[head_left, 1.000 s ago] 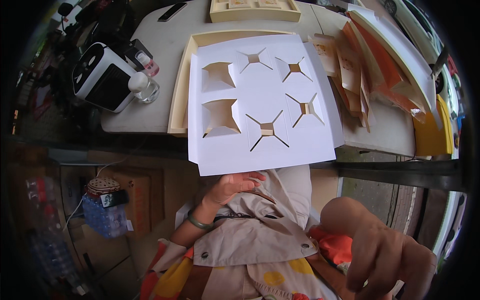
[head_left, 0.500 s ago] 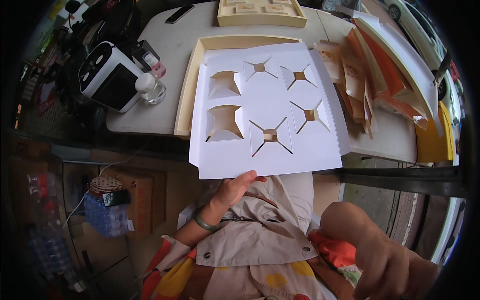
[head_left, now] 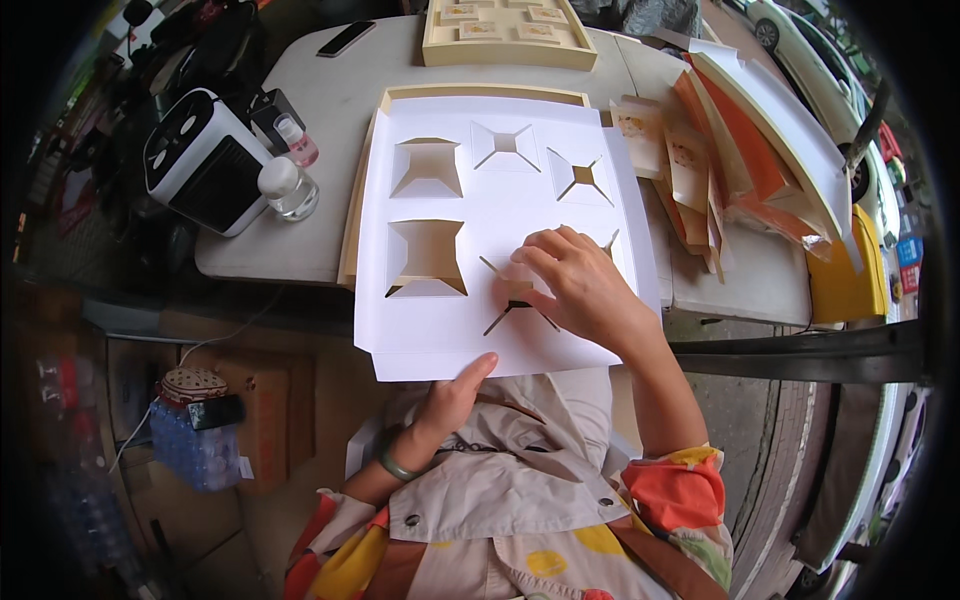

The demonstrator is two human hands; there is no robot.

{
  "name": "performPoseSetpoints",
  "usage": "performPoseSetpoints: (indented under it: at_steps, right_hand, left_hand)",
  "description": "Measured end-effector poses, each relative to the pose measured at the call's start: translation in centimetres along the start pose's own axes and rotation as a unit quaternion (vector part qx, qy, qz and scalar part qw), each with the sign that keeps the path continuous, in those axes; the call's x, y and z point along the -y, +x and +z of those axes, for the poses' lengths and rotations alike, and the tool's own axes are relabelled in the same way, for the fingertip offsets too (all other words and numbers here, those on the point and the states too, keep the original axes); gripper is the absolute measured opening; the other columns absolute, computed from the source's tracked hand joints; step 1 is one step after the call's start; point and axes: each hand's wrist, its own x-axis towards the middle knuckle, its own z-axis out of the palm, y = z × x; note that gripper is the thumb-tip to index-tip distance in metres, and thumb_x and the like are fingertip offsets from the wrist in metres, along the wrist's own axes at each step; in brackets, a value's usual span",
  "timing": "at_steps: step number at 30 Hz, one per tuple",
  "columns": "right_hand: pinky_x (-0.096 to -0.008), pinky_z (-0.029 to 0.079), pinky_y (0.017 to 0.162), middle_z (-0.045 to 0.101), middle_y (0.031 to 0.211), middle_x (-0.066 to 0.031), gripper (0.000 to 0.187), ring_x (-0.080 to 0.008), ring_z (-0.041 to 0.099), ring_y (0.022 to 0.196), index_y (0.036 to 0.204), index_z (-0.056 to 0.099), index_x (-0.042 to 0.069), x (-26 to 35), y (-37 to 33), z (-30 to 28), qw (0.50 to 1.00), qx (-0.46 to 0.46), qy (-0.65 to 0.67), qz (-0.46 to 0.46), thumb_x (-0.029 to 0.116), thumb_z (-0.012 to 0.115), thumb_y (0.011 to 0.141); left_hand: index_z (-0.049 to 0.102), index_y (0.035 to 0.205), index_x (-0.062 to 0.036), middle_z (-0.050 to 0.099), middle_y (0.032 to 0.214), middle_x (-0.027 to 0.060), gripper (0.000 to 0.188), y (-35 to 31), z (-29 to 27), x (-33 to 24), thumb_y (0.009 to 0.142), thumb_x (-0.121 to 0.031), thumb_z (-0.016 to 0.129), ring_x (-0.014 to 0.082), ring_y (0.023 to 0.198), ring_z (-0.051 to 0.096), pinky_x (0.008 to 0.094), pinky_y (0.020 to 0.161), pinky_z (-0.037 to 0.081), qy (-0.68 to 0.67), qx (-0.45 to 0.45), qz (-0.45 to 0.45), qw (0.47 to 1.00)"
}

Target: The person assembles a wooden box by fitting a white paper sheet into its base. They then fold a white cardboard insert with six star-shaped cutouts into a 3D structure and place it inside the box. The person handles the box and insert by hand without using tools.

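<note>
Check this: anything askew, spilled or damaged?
Nothing looks spilled or damaged. The white cardboard sits askew over the cream tray, its near edge, in the left hand, overhanging the table. Two left holes gape wider than others visible.

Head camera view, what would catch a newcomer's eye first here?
Most likely the big white sheet with six cut-outs, lying mid-picture over a pale yellow tray. Next, the right hand, bent over a near cut-out, and the left hand, its thumb at the sheet's near edge. Then the white-and-black appliance on the table's left and the orange packaging at its right.
</note>
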Motion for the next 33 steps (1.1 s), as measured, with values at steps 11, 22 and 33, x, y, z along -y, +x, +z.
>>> performPoseSetpoints:
  at_steps: [11, 22, 33]
  right_hand:
    - [-0.0355, 0.054, 0.066, 0.063, 0.087, -0.0104, 0.008, -0.0267, 0.065, 0.072, 0.087, 0.061, 0.003, -1.7, 1.7, 0.9, 0.976, 0.018, 0.177, 0.128, -0.002, 0.065, 0.081]
    - [-0.0323, 0.045, 0.065, 0.052, 0.081, -0.0053, 0.029, -0.0192, 0.054, 0.074, 0.088, 0.054, 0.007, -0.2, 0.3, 1.7, 0.986, -0.06, -0.153, -0.017, 0.015, 0.075, 0.07]
    - [-0.0326, 0.046, 0.068, 0.054, 0.071, -0.0039, 0.02, -0.0197, 0.056, 0.073, 0.079, 0.056, 0.006, -0.1, 0.9, 0.6, 0.984, -0.051, -0.164, -0.035, 0.018, 0.071, 0.075]
  left_hand:
    - [0.062, 0.105, 0.006, 0.065, 0.095, 0.0101, 0.02, -1.6, -0.8, -0.2, 0.09, -0.007, 0.063, 0.021, 0.086, 0.062, 0.0319, 0.077, 0.05, 0.317, 0.029, 0.197, 0.927]
    - [0.063, 0.101, 0.0052, 0.066, 0.091, 0.0076, 0.017, -1.6, 1.1, -2.2, 0.089, -0.007, 0.063, 0.0181, 0.082, 0.062, 0.0307, 0.074, 0.05, 0.247, 0.032, 0.118, 0.961]
    - [0.06, 0.108, 0.0043, 0.063, 0.099, 0.0074, 0.024, -2.4, 2.4, -3.8, 0.091, -0.012, 0.06, 0.0176, 0.089, 0.058, 0.0299, 0.081, 0.047, 0.275, 0.068, 0.09, 0.955]
